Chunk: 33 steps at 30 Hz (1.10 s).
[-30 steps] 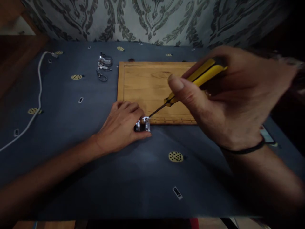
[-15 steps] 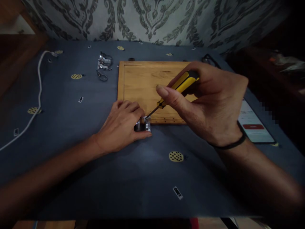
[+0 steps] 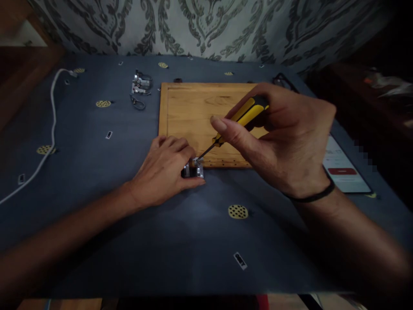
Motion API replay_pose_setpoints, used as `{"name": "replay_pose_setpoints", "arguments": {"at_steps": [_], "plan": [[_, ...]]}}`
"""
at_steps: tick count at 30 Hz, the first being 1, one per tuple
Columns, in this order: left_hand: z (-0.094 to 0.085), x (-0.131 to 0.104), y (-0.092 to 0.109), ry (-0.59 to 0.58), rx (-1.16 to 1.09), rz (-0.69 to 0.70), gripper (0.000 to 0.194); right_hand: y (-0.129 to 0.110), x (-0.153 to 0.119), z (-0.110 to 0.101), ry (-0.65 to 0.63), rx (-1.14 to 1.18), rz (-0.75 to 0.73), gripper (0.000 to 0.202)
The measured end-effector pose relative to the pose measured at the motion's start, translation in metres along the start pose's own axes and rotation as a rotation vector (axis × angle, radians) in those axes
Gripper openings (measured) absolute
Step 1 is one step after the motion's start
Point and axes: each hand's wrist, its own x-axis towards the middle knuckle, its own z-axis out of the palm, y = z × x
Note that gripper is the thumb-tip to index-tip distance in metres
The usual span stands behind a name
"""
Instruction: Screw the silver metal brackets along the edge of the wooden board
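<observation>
A wooden panel with a raised border lies flat on the blue cloth. At its near edge, a metal hinge is held by my left hand, whose fingers bend over the panel's edge while the thumb lies along the hinge's near side. My right hand grips a yellow and black screwdriver, slanted down to the left. The screwdriver's tip meets the hinge near the panel's edge. Small dark holes run along that edge to the right. Any screw under the tip is too small to make out.
Several metal hinge parts and a dark loop lie beyond the panel's left side. A white cable curves down the left. To the right lies a lit phone. A patterned curtain hangs behind.
</observation>
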Motion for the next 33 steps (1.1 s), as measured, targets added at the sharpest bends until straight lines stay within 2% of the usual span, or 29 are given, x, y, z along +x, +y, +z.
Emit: {"name": "replay_pose_setpoints", "arguments": {"at_steps": [10,15,33], "plan": [[-0.0010,0.0003,0.0006,0.000,-0.014,-0.007,0.037,0.0080,0.0002,0.0003,-0.022,0.017,-0.036,0.020],[0.0000,-0.0005,0.0002,0.018,-0.017,-0.002,0.035,0.0046,0.0011,0.0005,0.028,0.088,-0.043,0.022],[-0.0006,-0.0004,0.0006,0.011,-0.009,-0.002,0.034,0.0003,-0.0013,-0.0006,0.007,0.115,-0.042,0.023]]}}
